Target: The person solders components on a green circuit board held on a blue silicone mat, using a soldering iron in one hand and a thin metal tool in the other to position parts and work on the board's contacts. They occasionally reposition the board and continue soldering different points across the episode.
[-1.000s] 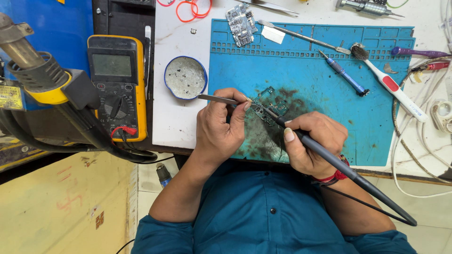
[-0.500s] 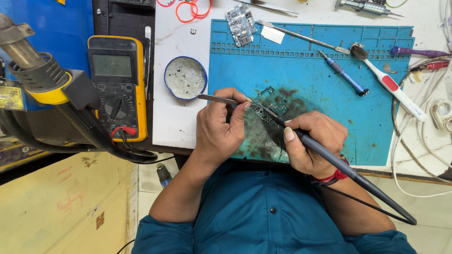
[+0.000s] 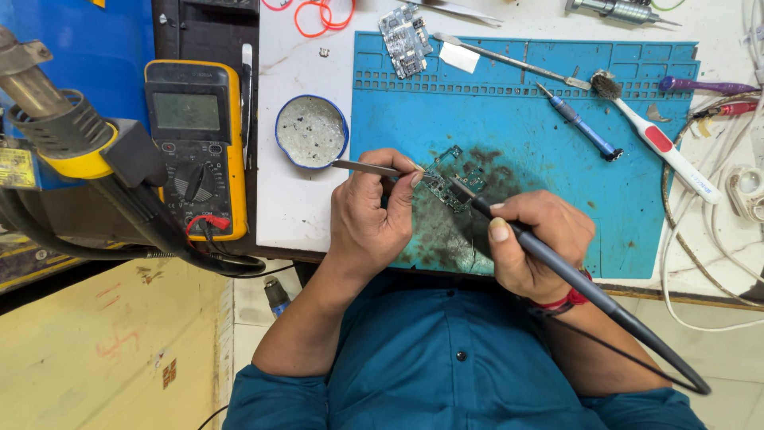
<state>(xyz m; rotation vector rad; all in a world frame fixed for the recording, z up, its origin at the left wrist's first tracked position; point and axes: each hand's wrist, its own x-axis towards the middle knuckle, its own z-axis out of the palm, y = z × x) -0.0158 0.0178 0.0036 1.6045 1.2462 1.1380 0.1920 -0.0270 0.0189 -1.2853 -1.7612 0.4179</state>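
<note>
Circuit board [image 3: 452, 180], small and green, lies at the middle of the frame on a dark, scorched patch of the blue work mat [image 3: 637, 199], and we see both hands closed on tools over it. Our left hand [image 3: 370, 211] pinches a pair of metal tweezers [image 3: 368, 167] whose tips reach the board's left edge, pinning it; our right hand [image 3: 537, 239] grips a black soldering iron [image 3: 557, 267] like a pen, its tip touching the board's middle, its cable trailing to the lower right. We judge that the soldering step itself is in hand; the next move calls for a steady tip on one joint and firm tweezers so the board does not slide. Just left of the mat stands a round blue-rimmed tin [image 3: 311, 131] of grey residue. Further up the mat lie a second board [image 3: 406, 36], a blue screwdriver [image 3: 579, 123] and a white brush [image 3: 660, 147]. The white desk [image 3: 290, 215] also carries a yellow multimeter [image 3: 195, 147] at the left, with a hot-air gun [image 3: 68, 139] at the far left and red rubber bands [image 3: 322, 14] at the top. White cables [image 3: 716, 255] loop down the right side, and below the desk a yellowish floor [image 3: 87, 350] shows at the lower left.
</note>
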